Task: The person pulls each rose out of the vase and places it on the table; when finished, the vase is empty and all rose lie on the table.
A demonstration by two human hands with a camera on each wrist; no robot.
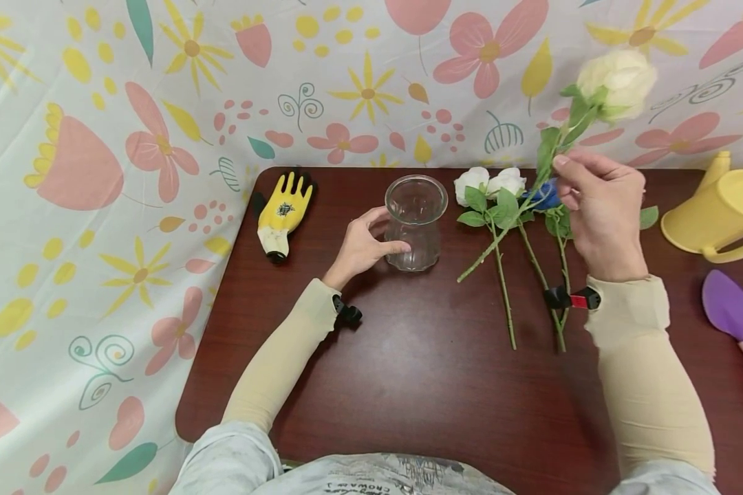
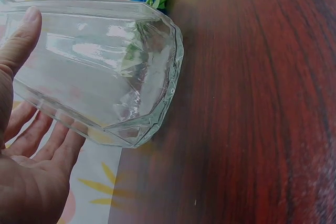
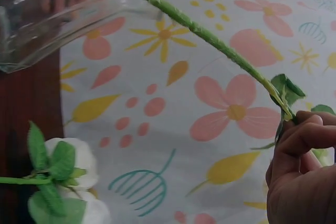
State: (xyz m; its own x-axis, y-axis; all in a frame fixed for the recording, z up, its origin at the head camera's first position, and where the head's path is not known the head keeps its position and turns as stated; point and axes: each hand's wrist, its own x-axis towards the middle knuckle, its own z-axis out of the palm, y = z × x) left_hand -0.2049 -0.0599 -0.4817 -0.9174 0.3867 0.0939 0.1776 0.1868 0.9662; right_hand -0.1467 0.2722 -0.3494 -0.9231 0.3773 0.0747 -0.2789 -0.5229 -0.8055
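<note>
A clear glass vase (image 1: 413,227) with a flared rim stands upright on the dark wooden table. My left hand (image 1: 365,244) grips its side, thumb in front and fingers behind; the left wrist view shows the thumb (image 2: 23,38) on the glass. A cream-white rose (image 1: 616,86) is held up at the right, its stem (image 3: 194,27) slanting down toward the vase. With thumb and fingers my right hand (image 1: 603,206) pinches that stem near its leaves. The stem's lower end hangs to the right of the vase, apart from it in the head view.
White roses (image 1: 489,184) and a blue flower (image 1: 541,194) lie behind the held stem. A yellow watering can (image 1: 727,206) and a purple trowel (image 1: 727,302) are at the right. A yellow-black glove (image 1: 285,210) lies at the left. Patterned cloth (image 1: 179,151) hangs behind the table (image 1: 396,385).
</note>
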